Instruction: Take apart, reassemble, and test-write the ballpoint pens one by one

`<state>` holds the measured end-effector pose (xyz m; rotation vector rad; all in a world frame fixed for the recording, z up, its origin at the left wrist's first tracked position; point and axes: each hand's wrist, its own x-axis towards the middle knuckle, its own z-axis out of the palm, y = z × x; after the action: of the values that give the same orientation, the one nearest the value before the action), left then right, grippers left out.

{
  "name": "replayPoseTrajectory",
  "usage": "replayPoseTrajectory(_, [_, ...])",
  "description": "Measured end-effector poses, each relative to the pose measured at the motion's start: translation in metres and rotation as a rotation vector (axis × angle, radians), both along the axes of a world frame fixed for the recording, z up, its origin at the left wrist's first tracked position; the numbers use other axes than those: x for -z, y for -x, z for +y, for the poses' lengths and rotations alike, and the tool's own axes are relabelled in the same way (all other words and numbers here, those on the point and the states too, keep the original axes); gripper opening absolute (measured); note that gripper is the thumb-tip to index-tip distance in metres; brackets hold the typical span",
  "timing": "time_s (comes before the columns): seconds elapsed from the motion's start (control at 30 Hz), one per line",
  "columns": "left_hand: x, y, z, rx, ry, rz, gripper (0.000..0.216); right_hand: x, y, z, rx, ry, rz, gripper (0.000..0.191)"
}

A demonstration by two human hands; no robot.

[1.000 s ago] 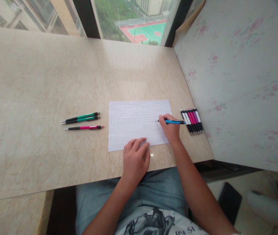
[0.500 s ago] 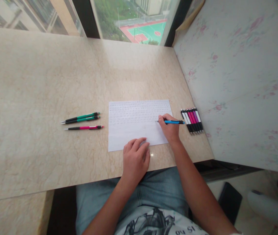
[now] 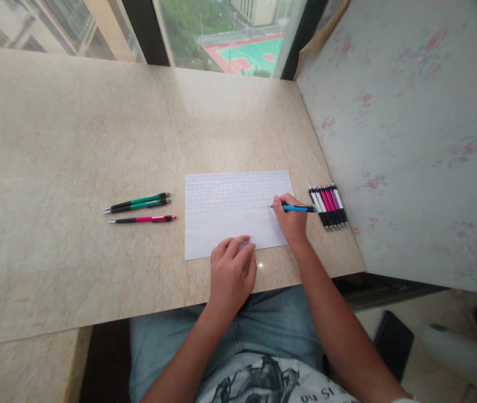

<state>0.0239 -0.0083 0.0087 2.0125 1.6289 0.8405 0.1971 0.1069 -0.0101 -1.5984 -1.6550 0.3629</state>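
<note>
Clearly, right hand (image 3: pixel 292 223): closed in a writing pinch on a blue pen (image 3: pixel 300 208); contact between tip and paper could not be told.
Left hand (image 3: pixel 230 274): loosely curled, half open, gripping nothing, its fingers over the near edge of the sheet (image 3: pixel 217 226).
Writing: this seemed to call for a light, even pinch and for rows level with those above.
Steadying: flat left fingers, pressing gently, would have best stopped any skid on the smooth counter (image 3: pixel 74 268).
Blue pen: bright barrel, black fittings, tip leftward over the sheet's right part, rear past its right edge.
Sheet: white, flat, small unreadable writing across its far half, near half blank.
Left side: two green pens (image 3: pixel 143 200) and a pink pen (image 3: pixel 148 219) lay beside it.
Right side: a row of pens (image 3: pixel 326 202) stretched near the wall.
</note>
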Motion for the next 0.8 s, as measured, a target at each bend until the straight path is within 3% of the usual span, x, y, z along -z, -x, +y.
replayPoseTrajectory(0.13, [0.002,0.0,0.0,0.002,0.002,0.001,0.022,0.0,-0.002,-0.001,0.001,-0.001,0.019,0.034])
replayPoseTrajectory(0.3, [0.003,-0.001,0.0,-0.001,0.008,-0.014,0.022,-0.004,-0.008,-0.003,0.09,0.019,0.32,0.028])
replayPoseTrajectory(0.57, [0.002,0.0,0.0,-0.004,0.004,-0.01,0.022,-0.012,-0.009,-0.007,0.022,-0.017,0.452,0.024])
replayPoseTrajectory(0.7, [0.003,-0.001,0.0,-0.001,0.006,-0.012,0.021,-0.013,-0.001,-0.021,-0.054,0.07,0.729,0.021])
replayPoseTrajectory(0.8, [0.004,-0.001,0.0,-0.001,-0.005,-0.02,0.021,-0.013,0.008,-0.035,-0.119,0.181,0.973,0.038])
